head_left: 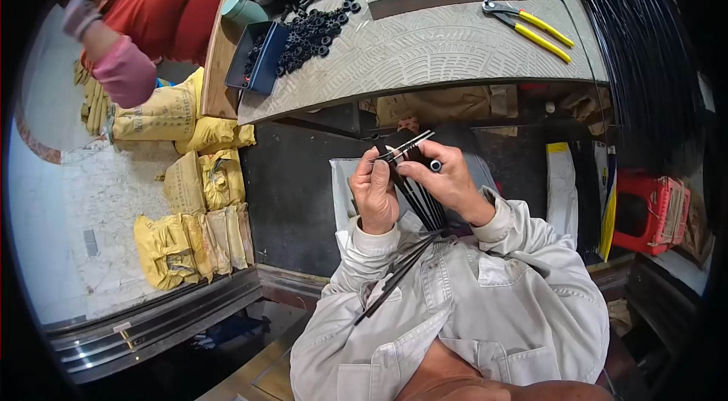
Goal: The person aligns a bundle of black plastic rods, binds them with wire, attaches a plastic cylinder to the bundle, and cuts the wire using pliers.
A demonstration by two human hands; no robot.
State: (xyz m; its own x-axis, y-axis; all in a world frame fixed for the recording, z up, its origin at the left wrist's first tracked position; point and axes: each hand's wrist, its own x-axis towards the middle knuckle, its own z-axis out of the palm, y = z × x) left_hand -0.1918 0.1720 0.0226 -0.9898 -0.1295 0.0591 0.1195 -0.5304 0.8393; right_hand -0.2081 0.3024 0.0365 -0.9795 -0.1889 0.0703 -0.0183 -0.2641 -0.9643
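rods (426, 205) between hands (455, 181) | table (379, 67) ahead: box (271, 60) left, pliers (539, 39) right

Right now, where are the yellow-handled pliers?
The pliers lie on the tabletop, upper right in the head view, below the right end of the dark strip.

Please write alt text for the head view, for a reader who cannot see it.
A person's left hand and right hand hold slim rods in front of a table bearing yellow-handled pincers and scattered black rings. At left, another person in red is near yellow sacks.
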